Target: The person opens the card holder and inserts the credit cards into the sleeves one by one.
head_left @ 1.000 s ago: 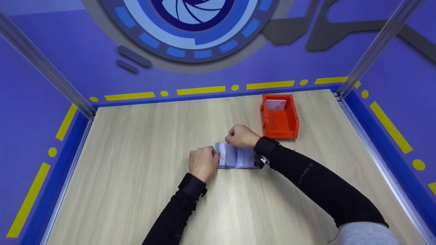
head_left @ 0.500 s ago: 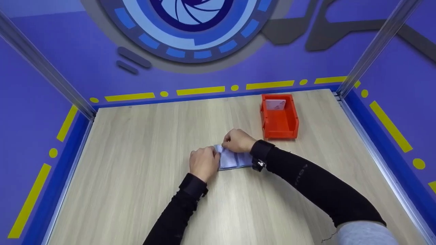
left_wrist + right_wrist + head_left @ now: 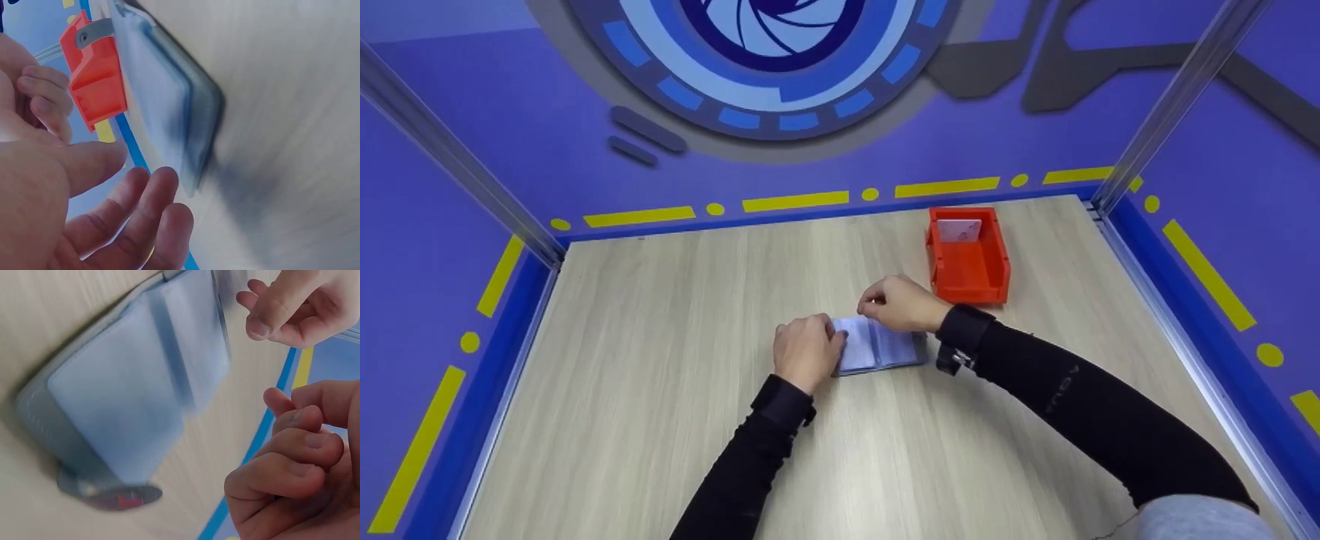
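Note:
A blue-grey card holder [image 3: 856, 346] with clear plastic sleeves lies spread flat on the table. At its left edge is my left hand [image 3: 805, 351]; in the left wrist view the thumb and relaxed fingers [image 3: 163, 185] are near the holder's corner, gripping nothing visible. My right hand [image 3: 906, 304] hovers over the right half's far edge. The right wrist view shows its fingers [image 3: 298, 467] curled in, with nothing visible held and apart from the sleeves [image 3: 121, 382]. A grey strap with a snap [image 3: 84, 37] sticks out from the holder.
A red open bin [image 3: 971, 262] stands at the back right, beyond the right hand, with a pale printed card [image 3: 958, 230] against its inner back wall. Blue panels and metal posts border the wooden table [image 3: 660, 360] at the back and sides.
My right hand first shifts left to the left-hand sleeve, then back right and away from it. The pinkish print on the left sleeve no longer shows. My left hand stays at the left edge.

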Action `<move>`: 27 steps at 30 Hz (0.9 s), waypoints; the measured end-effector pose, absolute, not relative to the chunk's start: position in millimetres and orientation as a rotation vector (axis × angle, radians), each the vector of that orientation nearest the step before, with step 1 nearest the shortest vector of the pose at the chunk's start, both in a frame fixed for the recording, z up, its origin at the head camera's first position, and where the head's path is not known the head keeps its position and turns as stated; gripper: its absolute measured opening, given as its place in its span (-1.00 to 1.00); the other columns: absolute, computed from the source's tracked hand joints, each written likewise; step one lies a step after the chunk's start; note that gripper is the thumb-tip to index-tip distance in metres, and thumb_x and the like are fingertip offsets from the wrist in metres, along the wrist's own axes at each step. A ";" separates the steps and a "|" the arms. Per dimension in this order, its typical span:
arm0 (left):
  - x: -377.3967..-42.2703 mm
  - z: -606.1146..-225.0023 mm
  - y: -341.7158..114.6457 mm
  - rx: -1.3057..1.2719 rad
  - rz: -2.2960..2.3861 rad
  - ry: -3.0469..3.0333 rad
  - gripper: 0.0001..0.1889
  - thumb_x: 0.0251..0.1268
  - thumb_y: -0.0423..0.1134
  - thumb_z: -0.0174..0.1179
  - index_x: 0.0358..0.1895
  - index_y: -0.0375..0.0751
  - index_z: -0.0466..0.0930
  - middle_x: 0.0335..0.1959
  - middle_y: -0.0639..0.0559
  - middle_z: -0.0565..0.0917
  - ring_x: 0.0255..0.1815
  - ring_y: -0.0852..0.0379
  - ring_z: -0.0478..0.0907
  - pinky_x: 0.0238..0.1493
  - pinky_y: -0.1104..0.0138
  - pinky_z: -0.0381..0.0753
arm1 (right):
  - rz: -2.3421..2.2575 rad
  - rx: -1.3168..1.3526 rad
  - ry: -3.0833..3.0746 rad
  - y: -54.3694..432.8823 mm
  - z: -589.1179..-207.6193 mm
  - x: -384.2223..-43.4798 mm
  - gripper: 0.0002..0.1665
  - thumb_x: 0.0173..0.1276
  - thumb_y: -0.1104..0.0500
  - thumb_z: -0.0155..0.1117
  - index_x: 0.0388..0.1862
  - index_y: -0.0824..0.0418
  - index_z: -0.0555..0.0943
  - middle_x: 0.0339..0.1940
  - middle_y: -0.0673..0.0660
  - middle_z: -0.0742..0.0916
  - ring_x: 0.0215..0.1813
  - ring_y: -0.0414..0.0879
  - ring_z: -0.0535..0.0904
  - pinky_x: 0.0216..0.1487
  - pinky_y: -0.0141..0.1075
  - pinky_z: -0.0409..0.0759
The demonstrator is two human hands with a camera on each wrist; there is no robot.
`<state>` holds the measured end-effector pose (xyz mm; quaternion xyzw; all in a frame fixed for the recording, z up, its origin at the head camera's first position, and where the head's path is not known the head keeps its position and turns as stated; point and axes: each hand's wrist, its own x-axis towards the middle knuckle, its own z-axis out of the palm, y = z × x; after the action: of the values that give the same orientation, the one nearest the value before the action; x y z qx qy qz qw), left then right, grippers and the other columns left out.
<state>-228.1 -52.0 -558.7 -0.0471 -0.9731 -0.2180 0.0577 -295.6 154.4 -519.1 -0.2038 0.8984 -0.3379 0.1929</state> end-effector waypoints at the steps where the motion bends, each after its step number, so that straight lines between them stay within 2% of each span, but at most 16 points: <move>1: -228.3 -558.1 -51.5 -0.143 -0.663 -2.950 -0.63 0.43 -0.02 0.48 -0.53 -0.04 0.62 -0.56 0.06 0.70 -0.47 0.03 0.61 -0.20 0.07 0.51 | -0.941 -0.583 2.530 156.5 -518.5 -294.9 -0.69 0.65 0.10 0.26 0.06 0.20 0.87 -0.11 0.07 0.85 -0.09 -0.01 0.62 0.07 -0.17 0.63; 6: -227.9 -559.7 -48.8 -0.131 -0.656 -2.982 -0.60 0.37 0.09 0.52 -0.52 -0.03 0.64 -0.55 0.08 0.72 -0.45 0.04 0.63 -0.17 0.09 0.46 | -0.892 -0.596 2.563 166.4 -523.2 -288.9 -0.70 0.63 0.09 0.28 0.04 0.21 0.87 -0.22 0.06 0.81 -0.17 -0.05 0.59 -0.06 -0.23 0.53; 10: -226.9 -565.3 -47.1 -0.126 -0.655 -3.011 -0.58 0.30 0.15 0.56 -0.51 -0.02 0.65 -0.54 0.08 0.73 -0.42 0.02 0.66 -0.14 0.09 0.44 | -0.871 -0.582 2.563 173.3 -530.9 -283.2 -0.69 0.64 0.07 0.29 0.08 0.19 0.87 -0.18 0.05 0.80 -0.18 -0.07 0.59 -0.09 -0.24 0.51; 18: -226.3 -574.9 -47.1 -0.128 -0.666 -3.022 -0.62 0.30 0.05 0.57 -0.50 -0.01 0.61 -0.55 0.10 0.70 -0.43 0.06 0.61 -0.13 0.10 0.44 | -0.860 -0.521 2.526 185.8 -539.5 -276.8 -0.67 0.65 0.05 0.28 0.15 0.15 0.85 -0.07 0.10 0.80 -0.13 -0.04 0.63 -0.12 -0.24 0.57; 24: -225.6 -574.4 -50.5 -0.094 -0.706 -3.032 -0.61 0.31 0.02 0.56 -0.52 -0.01 0.56 -0.57 0.14 0.64 -0.46 0.09 0.52 -0.13 0.13 0.38 | -0.875 -0.489 2.537 198.1 -531.5 -279.7 -0.69 0.64 0.07 0.27 0.07 0.18 0.86 -0.19 0.08 0.78 -0.19 -0.04 0.62 -0.16 -0.23 0.57; 27: -225.5 -574.4 -52.3 -0.074 -0.712 -3.027 -0.60 0.30 0.02 0.56 -0.53 -0.01 0.56 -0.57 0.13 0.64 -0.46 0.09 0.52 -0.12 0.12 0.39 | -0.878 -0.447 2.567 207.0 -521.3 -282.5 -0.67 0.65 0.06 0.26 0.11 0.20 0.85 -0.17 0.10 0.80 -0.16 -0.01 0.63 -0.11 -0.22 0.62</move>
<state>-225.5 -52.3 -574.4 -0.0239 -0.9730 -0.2290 0.0155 -282.5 207.0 -521.3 -0.1593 0.9158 -0.3131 0.1948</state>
